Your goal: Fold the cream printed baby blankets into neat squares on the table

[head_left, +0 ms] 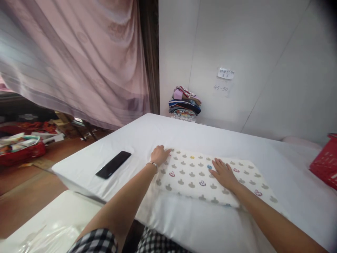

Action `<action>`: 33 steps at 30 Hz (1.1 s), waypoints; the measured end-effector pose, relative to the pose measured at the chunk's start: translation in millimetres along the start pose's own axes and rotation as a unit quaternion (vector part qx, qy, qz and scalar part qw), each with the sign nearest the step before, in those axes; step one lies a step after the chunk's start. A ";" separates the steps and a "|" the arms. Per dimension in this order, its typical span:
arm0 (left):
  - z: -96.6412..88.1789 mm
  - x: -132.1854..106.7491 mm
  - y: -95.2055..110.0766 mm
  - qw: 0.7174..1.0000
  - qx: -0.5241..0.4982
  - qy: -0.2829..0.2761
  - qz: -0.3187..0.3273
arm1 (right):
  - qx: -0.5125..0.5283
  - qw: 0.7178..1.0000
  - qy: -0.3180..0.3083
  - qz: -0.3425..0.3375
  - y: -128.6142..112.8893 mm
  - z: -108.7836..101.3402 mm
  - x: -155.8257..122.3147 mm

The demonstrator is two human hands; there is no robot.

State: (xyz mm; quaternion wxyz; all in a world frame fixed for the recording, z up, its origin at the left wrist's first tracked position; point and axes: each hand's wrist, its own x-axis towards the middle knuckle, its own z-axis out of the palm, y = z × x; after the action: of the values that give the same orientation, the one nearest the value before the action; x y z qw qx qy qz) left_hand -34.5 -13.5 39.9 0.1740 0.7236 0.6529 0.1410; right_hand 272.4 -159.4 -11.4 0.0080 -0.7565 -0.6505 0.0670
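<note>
A white cloth [184, 177] with grey, red, blue and yellow mushroom-like prints lies folded flat on the white-covered table. My right hand [223, 173] rests on its middle, palm down with fingers spread. At the far left corner of the cloth is my left hand [158, 155], a bracelet on its wrist. Its thumb reaches out over the cloth's edge, apart from the fingers, which point away from me and are partly hidden. Both hands touch the cloth, and neither visibly lifts it.
A black phone [113, 164] lies on the table [142, 133] to the left. Folded fabrics [185, 103] are stacked by the wall. A red basket [325, 163] stands at the right, and another red container [23, 151] sits low at the left. A pink curtain [105, 59] hangs behind.
</note>
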 end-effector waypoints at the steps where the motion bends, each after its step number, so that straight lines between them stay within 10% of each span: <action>1: 2.1 -4.4 4.6 0.998 0.011 0.017 0.051 | 0.005 1.000 -0.005 0.003 -1.6 -2.5 1.2; 6: 30.7 -20.2 15.3 0.962 0.068 -0.013 0.265 | 0.019 0.999 0.019 -0.036 -29.5 -14.8 13.7; 18: 42.5 -11.5 9.5 0.970 0.066 -0.060 0.227 | 0.029 0.999 -0.021 -0.037 -44.7 -11.4 28.0; 33: 14.9 -39.3 -29.8 0.989 -0.053 -0.064 0.124 | 0.020 0.996 -0.018 -0.085 -52.4 -2.6 -40.3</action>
State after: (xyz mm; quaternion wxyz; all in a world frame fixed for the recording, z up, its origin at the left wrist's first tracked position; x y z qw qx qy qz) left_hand -59.1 -50.9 14.5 0.2348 0.7962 0.5372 0.1493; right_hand 215.4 -190.9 0.0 0.0168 -0.6970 -0.7108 0.0930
